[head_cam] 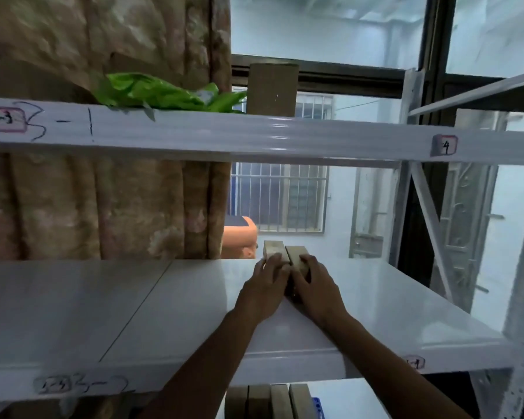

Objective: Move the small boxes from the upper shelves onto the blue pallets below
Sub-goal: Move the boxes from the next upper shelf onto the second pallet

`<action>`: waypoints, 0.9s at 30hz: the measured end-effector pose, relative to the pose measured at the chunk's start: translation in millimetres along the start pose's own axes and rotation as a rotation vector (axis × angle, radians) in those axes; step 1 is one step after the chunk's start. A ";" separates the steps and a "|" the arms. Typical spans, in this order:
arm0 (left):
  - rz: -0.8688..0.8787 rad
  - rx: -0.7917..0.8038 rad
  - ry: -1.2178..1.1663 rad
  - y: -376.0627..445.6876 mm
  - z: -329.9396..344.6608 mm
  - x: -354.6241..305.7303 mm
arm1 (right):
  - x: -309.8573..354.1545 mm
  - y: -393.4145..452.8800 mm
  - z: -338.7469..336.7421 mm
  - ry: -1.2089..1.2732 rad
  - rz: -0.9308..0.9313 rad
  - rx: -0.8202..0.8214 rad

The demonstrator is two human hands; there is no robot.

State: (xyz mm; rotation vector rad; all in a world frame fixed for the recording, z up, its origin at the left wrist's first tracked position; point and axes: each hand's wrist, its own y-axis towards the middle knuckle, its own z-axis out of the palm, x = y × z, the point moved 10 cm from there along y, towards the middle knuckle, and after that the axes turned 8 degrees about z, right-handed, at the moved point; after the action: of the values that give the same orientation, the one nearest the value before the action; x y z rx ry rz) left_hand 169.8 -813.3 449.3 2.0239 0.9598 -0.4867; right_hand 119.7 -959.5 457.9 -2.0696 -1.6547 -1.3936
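Two small tan boxes lie side by side at the back of the white middle shelf (pixel 164 313). My left hand (pixel 265 287) is closed over the left box (pixel 273 248). My right hand (pixel 315 287) is closed over the right box (pixel 295 252). Both arms reach up over the shelf's front edge. Below the shelf, several tan boxes (pixel 270 400) stand upright in a row, with a bit of a blue pallet (pixel 315 408) beside them. My hands hide the near halves of the two shelf boxes.
The shelf above (pixel 254 134) carries a green plastic bag (pixel 161 93) and a tall cardboard box (pixel 272 89). A brown curtain (pixel 103 207) hangs behind on the left. A window with bars (pixel 279 198) lies behind. The rack's metal upright (pixel 406 176) stands at right.
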 end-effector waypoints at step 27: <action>0.257 -0.171 -0.008 -276.6 -27.3 -152.7 | 23.9 -287.9 -114.6 0.124 -0.239 -0.100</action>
State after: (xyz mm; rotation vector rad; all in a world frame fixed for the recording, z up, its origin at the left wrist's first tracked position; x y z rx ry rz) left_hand -141.0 -758.3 418.3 1.9521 0.6983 -0.2634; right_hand -183.8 -903.4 421.1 -1.8384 -1.8642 -1.6725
